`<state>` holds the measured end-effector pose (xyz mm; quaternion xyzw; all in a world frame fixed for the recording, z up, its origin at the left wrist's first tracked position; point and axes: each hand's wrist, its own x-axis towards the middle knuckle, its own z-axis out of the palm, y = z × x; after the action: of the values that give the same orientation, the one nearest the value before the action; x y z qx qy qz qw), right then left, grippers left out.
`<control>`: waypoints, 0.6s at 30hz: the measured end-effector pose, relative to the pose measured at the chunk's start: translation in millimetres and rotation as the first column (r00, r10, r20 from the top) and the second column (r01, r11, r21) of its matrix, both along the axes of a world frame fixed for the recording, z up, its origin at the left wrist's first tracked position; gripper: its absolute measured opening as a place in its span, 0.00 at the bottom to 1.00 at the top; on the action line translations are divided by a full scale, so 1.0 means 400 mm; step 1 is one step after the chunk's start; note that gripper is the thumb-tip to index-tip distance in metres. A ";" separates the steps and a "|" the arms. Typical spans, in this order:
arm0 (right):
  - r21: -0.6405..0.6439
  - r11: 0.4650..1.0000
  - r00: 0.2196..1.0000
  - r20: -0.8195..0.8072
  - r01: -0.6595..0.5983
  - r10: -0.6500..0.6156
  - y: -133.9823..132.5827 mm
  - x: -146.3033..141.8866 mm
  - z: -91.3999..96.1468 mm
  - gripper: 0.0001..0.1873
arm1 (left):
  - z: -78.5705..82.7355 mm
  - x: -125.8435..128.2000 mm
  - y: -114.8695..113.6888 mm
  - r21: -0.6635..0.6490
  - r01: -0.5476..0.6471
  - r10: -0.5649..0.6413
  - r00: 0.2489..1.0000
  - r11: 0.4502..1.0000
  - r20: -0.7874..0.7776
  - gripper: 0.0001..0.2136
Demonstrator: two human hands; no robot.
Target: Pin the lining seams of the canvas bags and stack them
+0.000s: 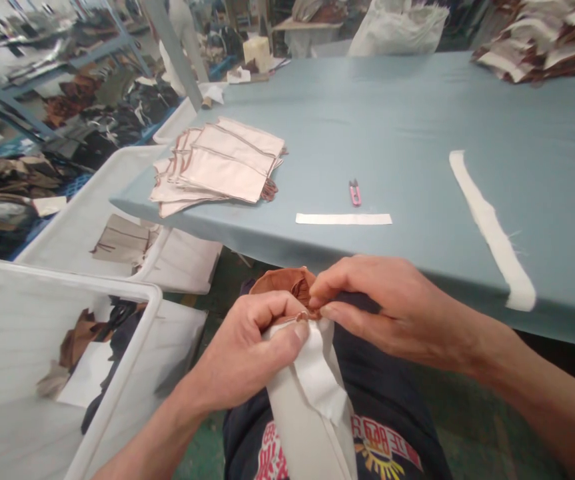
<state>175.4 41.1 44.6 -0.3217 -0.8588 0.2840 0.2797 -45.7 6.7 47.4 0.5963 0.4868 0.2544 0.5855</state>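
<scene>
Across my lap lies a cream fabric piece with a brown part gathered at its far end. My left hand pinches the piece at its seam, thumb on top. Close beside it, my right hand has thumb and fingertips pressed together on the brown edge. A white fabric strip hangs down over the cream cloth from under my left thumb. The exact bit of cloth between my right fingertips is partly hidden.
On the blue-covered table are stacked cream panels, pink thread snips, a short white strip and a longer strip. White bins stand at left. A fabric pile and white sack are at the back.
</scene>
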 end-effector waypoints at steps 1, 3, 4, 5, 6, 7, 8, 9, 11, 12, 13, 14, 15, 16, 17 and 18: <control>0.029 0.999 1.000 -0.003 -0.029 0.029 -0.003 -0.005 -0.002 0.07 | -0.002 -0.001 0.000 0.018 -0.008 0.008 1.000 1.000 -0.008 0.10; 0.098 0.994 0.998 -0.011 -0.054 0.055 -0.006 -0.012 -0.006 0.08 | -0.006 -0.002 -0.002 0.062 -0.019 0.021 0.999 0.998 -0.027 0.10; 0.123 0.991 0.999 -0.009 -0.050 0.052 -0.006 -0.012 -0.008 0.08 | -0.008 -0.002 -0.003 0.083 -0.020 0.023 0.999 0.996 -0.034 0.09; 0.144 0.989 0.999 -0.001 -0.044 0.044 -0.006 -0.012 -0.008 0.08 | -0.010 -0.001 -0.005 0.101 -0.018 0.022 0.999 0.995 -0.040 0.09; 0.163 0.986 0.999 0.014 -0.040 0.038 -0.006 -0.011 -0.008 0.08 | -0.011 -0.001 -0.007 0.116 -0.016 0.022 0.999 0.993 -0.045 0.09; 0.183 0.982 0.999 0.030 -0.041 0.036 -0.007 -0.010 -0.006 0.08 | -0.013 -0.001 -0.009 0.131 -0.016 0.023 0.998 0.991 -0.052 0.08; 0.205 0.978 0.998 0.047 -0.046 0.037 -0.009 -0.009 -0.004 0.09 | -0.014 -0.001 -0.010 0.145 -0.017 0.026 0.998 0.989 -0.064 0.08; 0.229 0.972 0.997 0.067 -0.053 0.038 -0.011 -0.008 -0.002 0.09 | -0.014 -0.001 -0.011 0.159 -0.017 0.030 0.997 0.987 -0.076 0.08; 0.288 0.956 0.994 0.108 -0.061 0.030 -0.017 -0.008 0.002 0.12 | -0.014 0.001 -0.012 0.189 -0.017 0.036 0.995 0.982 -0.096 0.08; 0.318 0.946 0.991 0.135 -0.066 0.024 -0.020 -0.007 0.003 0.14 | -0.013 0.002 -0.012 0.201 -0.015 0.037 0.994 0.980 -0.107 0.08; 0.346 0.935 0.986 0.165 -0.073 0.016 -0.023 -0.007 0.004 0.15 | -0.012 0.003 -0.011 0.212 -0.012 0.037 0.992 0.977 -0.117 0.08; 0.370 0.925 0.980 0.199 -0.082 0.007 -0.025 -0.005 0.004 0.15 | -0.010 0.004 -0.011 0.219 -0.008 0.037 0.991 0.976 -0.128 0.08; 0.390 0.916 0.973 0.231 -0.091 -0.002 -0.027 -0.004 0.005 0.15 | -0.009 0.006 -0.011 0.228 -0.003 0.035 0.990 0.974 -0.139 0.08; 0.404 0.909 0.966 0.260 -0.100 -0.009 -0.029 -0.003 0.006 0.15 | -0.008 0.007 -0.012 0.235 0.001 0.035 0.988 0.972 -0.149 0.07; 0.414 0.904 0.959 0.283 -0.109 -0.014 -0.030 -0.003 0.008 0.14 | -0.007 0.010 -0.012 0.242 0.006 0.033 0.987 0.970 -0.156 0.07; 0.427 0.897 0.954 0.299 -0.111 -0.024 -0.032 -0.003 0.010 0.14 | -0.006 0.012 -0.011 0.249 0.009 0.032 0.987 0.968 -0.159 0.07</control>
<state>174.0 28.5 48.7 -0.2697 -0.9398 0.0379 0.2066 -40.7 2.1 45.0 0.6809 0.5004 0.2676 0.4629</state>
